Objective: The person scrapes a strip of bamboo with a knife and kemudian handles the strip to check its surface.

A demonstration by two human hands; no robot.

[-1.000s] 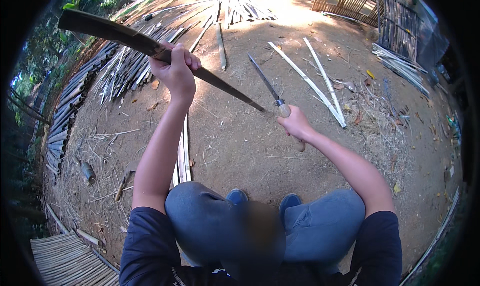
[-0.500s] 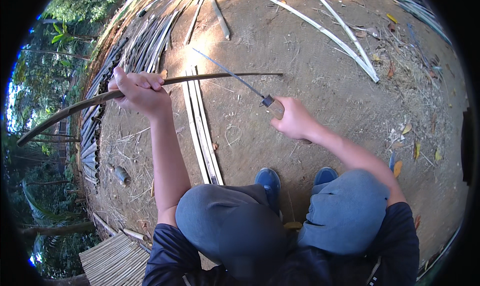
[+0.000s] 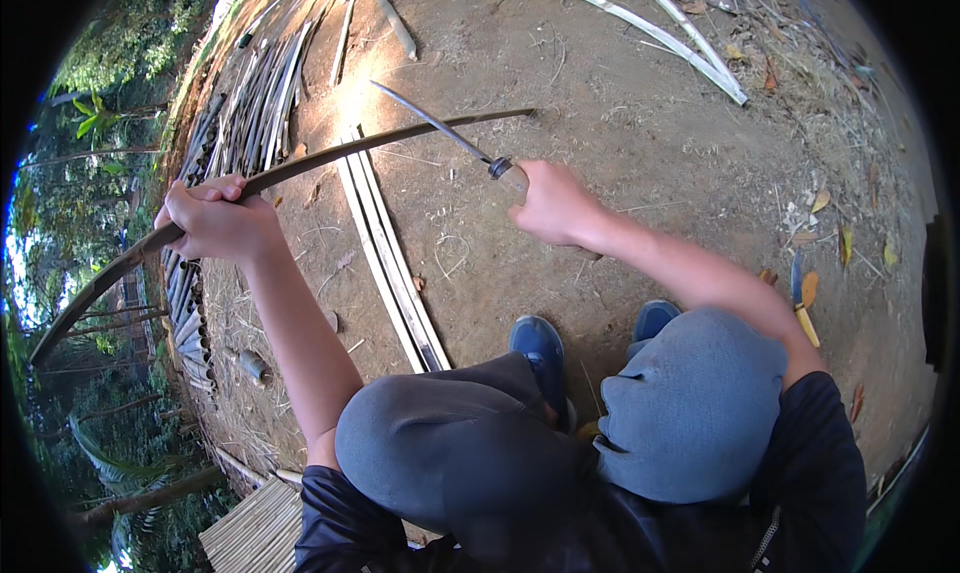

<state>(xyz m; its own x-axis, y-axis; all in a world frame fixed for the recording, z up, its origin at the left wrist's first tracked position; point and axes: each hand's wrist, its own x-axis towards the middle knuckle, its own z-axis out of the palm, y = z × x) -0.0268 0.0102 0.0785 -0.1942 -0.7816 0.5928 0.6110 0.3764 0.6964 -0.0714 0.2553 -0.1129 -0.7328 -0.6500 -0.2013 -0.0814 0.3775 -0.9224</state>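
My left hand (image 3: pixel 222 223) is closed around a long, dark, curved bamboo strip (image 3: pixel 345 151), gripping it left of its middle. One end of the strip runs down to the lower left; the thinner end reaches to the right. In my right hand (image 3: pixel 562 205) is the pale handle of a knife (image 3: pixel 430 119), a dark metal collar where handle meets blade. Its narrow blade points up and to the left and crosses the strip in the view. Whether blade and strip touch, I cannot tell.
Pale split bamboo lengths (image 3: pixel 385 258) lie on the dirt ahead of my blue shoes (image 3: pixel 538 358). Poles are heaped (image 3: pixel 255 113) at far left, and long pale strips (image 3: pixel 640 28) lie at far right. A yellow-handled knife (image 3: pixel 806 323) rests at right, a slatted bamboo mat (image 3: pixel 255 528) at lower left.
My left hand has moved left and a little down, so the strip slants more steeply. The knife has shifted up and left in the view. The whole view has also shifted slightly.
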